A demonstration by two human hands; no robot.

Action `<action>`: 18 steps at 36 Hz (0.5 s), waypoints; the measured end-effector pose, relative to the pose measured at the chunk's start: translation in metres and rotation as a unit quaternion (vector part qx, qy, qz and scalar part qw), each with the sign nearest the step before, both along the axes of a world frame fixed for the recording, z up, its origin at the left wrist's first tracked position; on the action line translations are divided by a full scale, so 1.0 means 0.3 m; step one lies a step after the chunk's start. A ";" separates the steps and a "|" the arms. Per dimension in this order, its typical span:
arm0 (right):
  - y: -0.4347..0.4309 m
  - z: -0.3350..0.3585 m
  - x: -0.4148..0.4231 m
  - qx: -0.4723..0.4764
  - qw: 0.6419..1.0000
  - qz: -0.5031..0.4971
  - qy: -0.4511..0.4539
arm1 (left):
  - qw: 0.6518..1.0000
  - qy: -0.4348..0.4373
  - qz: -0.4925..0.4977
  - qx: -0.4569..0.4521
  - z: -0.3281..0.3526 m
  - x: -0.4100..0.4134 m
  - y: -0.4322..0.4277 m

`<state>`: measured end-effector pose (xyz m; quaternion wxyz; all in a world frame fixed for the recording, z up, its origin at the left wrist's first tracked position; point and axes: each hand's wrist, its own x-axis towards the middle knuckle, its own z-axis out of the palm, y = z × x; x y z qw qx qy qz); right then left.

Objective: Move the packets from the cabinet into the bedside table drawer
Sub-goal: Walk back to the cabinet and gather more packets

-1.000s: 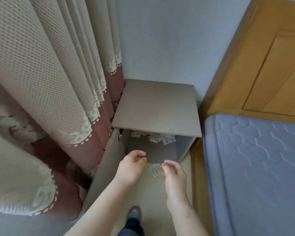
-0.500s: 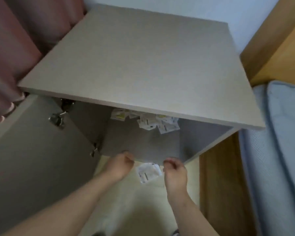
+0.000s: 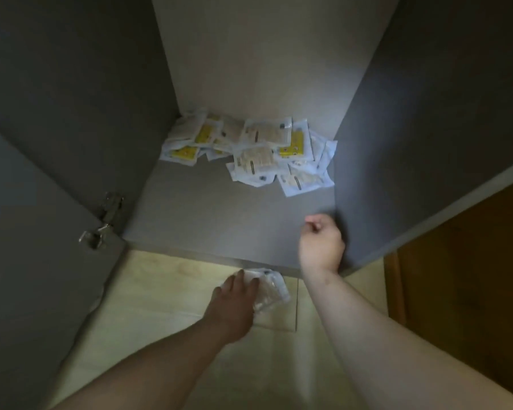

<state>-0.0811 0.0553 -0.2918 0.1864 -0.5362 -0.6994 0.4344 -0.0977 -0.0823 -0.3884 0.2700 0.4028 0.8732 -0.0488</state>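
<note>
Grey panels enclose the inside of a cabinet [image 3: 219,220], seen from low at its open front, with pale flooring [image 3: 148,291] running under the near edge. At far left the cabinet door [image 3: 27,261] stands swung open, and a metal hinge [image 3: 101,223] joins it to the left wall. Just in front of the cabinet's near edge, the left hand [image 3: 234,303] holds a clear packet [image 3: 271,294] above the flooring, its fingers close together and laid over the packet's top. Against the far wall, a heap of packets [image 3: 255,149], white with yellow or tan labels, lies on the cabinet floor, overlapping and spreading toward the right wall. The right hand [image 3: 320,244] is inside, just beside the right wall, fingers curled into a loose fist with nothing seen in it, well apart from the heap. A brown wooden panel [image 3: 471,276] stands at far right.
</note>
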 end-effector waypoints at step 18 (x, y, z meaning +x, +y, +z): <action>0.033 -0.107 0.019 -0.012 0.999 0.013 -0.034 | 0.977 0.152 -0.129 0.076 -0.134 -0.008 0.017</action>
